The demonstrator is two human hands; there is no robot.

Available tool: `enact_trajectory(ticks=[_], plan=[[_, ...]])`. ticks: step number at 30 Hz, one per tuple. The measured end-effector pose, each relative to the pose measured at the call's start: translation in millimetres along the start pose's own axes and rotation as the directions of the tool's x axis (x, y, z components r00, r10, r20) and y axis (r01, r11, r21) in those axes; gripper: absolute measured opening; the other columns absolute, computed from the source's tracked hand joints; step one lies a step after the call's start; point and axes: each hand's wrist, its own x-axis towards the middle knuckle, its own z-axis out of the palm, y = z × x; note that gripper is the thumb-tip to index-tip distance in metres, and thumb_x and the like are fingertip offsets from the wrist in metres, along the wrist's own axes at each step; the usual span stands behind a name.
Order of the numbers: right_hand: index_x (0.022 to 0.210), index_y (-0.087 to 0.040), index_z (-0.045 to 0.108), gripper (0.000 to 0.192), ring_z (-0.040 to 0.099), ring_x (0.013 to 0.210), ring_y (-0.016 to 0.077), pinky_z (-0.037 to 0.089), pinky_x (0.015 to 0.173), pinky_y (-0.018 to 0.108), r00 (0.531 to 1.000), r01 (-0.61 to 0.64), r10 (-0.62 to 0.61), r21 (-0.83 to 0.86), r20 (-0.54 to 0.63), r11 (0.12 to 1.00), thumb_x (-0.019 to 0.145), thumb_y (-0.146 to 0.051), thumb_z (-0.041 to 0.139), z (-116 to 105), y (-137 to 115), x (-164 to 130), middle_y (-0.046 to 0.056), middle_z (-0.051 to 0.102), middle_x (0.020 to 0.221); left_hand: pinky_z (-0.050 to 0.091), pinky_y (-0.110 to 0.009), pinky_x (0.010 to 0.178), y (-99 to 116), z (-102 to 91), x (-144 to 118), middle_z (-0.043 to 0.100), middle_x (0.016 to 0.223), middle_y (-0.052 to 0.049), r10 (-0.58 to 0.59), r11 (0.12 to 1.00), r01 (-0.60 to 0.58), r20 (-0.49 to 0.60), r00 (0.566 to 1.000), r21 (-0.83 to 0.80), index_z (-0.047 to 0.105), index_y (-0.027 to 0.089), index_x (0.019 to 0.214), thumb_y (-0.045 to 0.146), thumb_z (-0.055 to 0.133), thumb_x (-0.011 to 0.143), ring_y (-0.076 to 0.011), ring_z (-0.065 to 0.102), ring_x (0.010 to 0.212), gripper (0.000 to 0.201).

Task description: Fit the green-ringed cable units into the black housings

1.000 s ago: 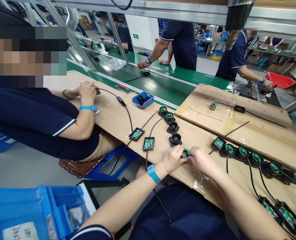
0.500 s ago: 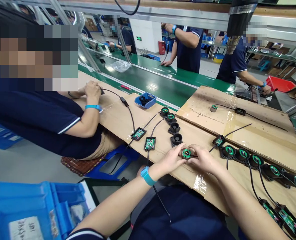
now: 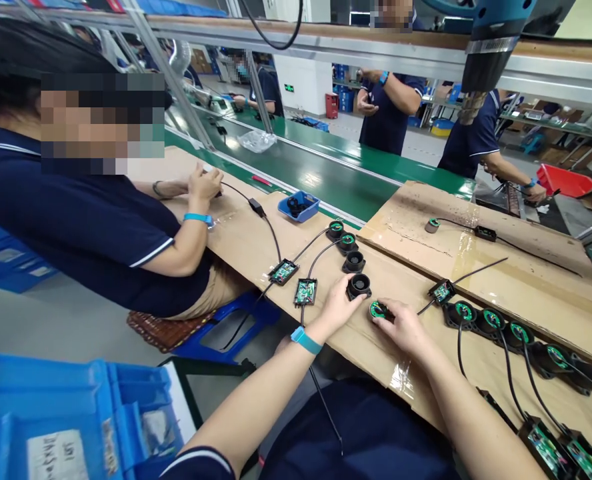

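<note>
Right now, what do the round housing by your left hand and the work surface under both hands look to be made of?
The round housing at the left hand looks like matte black moulded plastic: dull, uniform, no metallic glint. The work surface is brown cardboard, with shiny strips that seem to be clear tape. The right hand rests on a green-topped part, probably a circuit board.

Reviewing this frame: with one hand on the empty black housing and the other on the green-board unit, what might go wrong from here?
1. The right hand presses on the green-board unit near the cardboard sheet front edge; a nudge might push it off.
2. Its black cable runs to a small circuit board; pulling the unit may drag that board.
3. The left hand touches the empty black housing, close beside its neighbours; it may knock them.
</note>
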Motion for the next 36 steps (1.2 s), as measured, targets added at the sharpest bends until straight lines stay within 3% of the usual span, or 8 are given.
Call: enact_trajectory(ticks=[4, 7, 14, 17, 23, 28, 32, 36], plan=[[0.125, -0.018, 0.067, 0.045, 0.070, 0.086, 0.0243, 0.058, 0.084, 0.040, 0.941, -0.046, 0.049, 0.018, -0.335, 0.999, 0.086, -0.042, 0.067, 5.3, -11.2, 9.1, 0.010, 0.074, 0.105, 0.048, -0.048, 0.106, 2.5, -0.2, -7.3, 0.062, 0.124, -0.011, 0.041, 0.999, -0.040, -0.040, 0.998, 0.013, 0.052, 0.021, 0.126, 0.019, 0.071, 0.082, -0.0269, 0.058, 0.121, 0.048], [0.125, -0.017, 0.068, 0.048, 0.069, 0.082, 0.0240, 0.058, 0.081, 0.039, 0.911, -0.045, 0.039, -0.004, -0.410, 0.999, 0.086, -0.046, 0.066, 13.6, -24.4, 23.9, 0.011, 0.075, 0.101, 0.047, -0.049, 0.109, 2.0, -1.0, -9.0, 0.060, 0.128, -0.012, 0.067, 0.997, -0.065, -0.068, 0.995, 0.034, 0.050, 0.020, 0.130, 0.017, 0.069, 0.082, -0.0266, 0.056, 0.124, 0.052], [0.120, -0.015, 0.069, 0.041, 0.069, 0.095, 0.0256, 0.055, 0.091, 0.039, 0.917, -0.070, 0.039, -0.064, -0.398, 0.995, 0.089, -0.042, 0.062, 38.3, -29.7, 42.4, 0.013, 0.073, 0.107, 0.045, -0.053, 0.112, 4.4, -3.2, -9.7, 0.059, 0.131, -0.013, 0.178, 0.982, -0.174, -0.041, 0.983, 0.080, 0.050, 0.019, 0.135, 0.007, 0.059, 0.083, -0.0272, 0.052, 0.128, 0.054], [0.118, -0.016, 0.069, 0.040, 0.069, 0.091, 0.0253, 0.056, 0.089, 0.040, 0.909, -0.074, 0.042, -0.063, -0.415, 0.995, 0.089, -0.042, 0.063, 43.6, -25.6, 41.4, 0.012, 0.073, 0.103, 0.045, -0.054, 0.112, 4.2, -3.9, -10.3, 0.058, 0.131, -0.013, 0.162, 0.985, -0.159, -0.039, 0.986, 0.065, 0.050, 0.020, 0.134, 0.010, 0.060, 0.084, -0.0271, 0.053, 0.128, 0.052], [0.117, -0.018, 0.067, 0.033, 0.066, 0.096, 0.0241, 0.054, 0.092, 0.040, 0.939, -0.014, 0.000, -0.038, -0.344, 0.999, 0.087, -0.032, 0.064, 46.8, -23.3, 41.6, 0.012, 0.068, 0.116, 0.046, -0.054, 0.110, -0.1, -3.1, -9.6, 0.058, 0.130, -0.011, 0.133, 0.991, -0.132, -0.019, 0.991, 0.036, 0.051, 0.022, 0.132, 0.006, 0.057, 0.080, -0.0270, 0.053, 0.126, 0.055], [0.094, -0.017, 0.069, 0.019, 0.063, 0.094, 0.0251, 0.054, 0.089, 0.039, 0.948, -0.083, 0.057, -0.071, -0.314, 0.994, 0.085, -0.033, 0.072, 48.7, -25.7, 42.3, 0.012, 0.064, 0.105, 0.047, -0.053, 0.108, -3.6, 0.3, -10.6, 0.059, 0.125, -0.011, 0.151, 0.986, -0.149, -0.020, 0.988, 0.072, 0.052, 0.022, 0.129, -0.002, 0.048, 0.075, -0.0256, 0.054, 0.122, 0.058], [0.115, -0.018, 0.064, 0.033, 0.058, 0.113, 0.0292, 0.048, 0.101, 0.045, 0.959, 0.013, -0.056, -0.153, -0.277, 0.988, 0.086, -0.031, 0.071, 50.4, -22.6, 40.4, 0.014, 0.063, 0.120, 0.047, -0.051, 0.110, -4.9, 1.8, -10.8, 0.060, 0.125, -0.010, 0.118, 0.992, -0.116, -0.027, 0.993, 0.044, 0.053, 0.021, 0.128, -0.004, 0.045, 0.074, -0.0240, 0.055, 0.122, 0.060], [0.119, -0.018, 0.063, 0.032, 0.060, 0.110, 0.0292, 0.049, 0.100, 0.047, 0.967, 0.056, -0.096, -0.173, -0.235, 0.983, 0.089, -0.027, 0.064, 50.2, -11.0, 42.5, 0.013, 0.066, 0.119, 0.047, -0.050, 0.110, 0.6, 0.5, -10.4, 0.060, 0.128, -0.009, 0.067, 0.998, -0.067, 0.024, 0.997, 0.002, 0.050, 0.022, 0.130, -0.003, 0.051, 0.070, -0.0249, 0.056, 0.123, 0.065]])
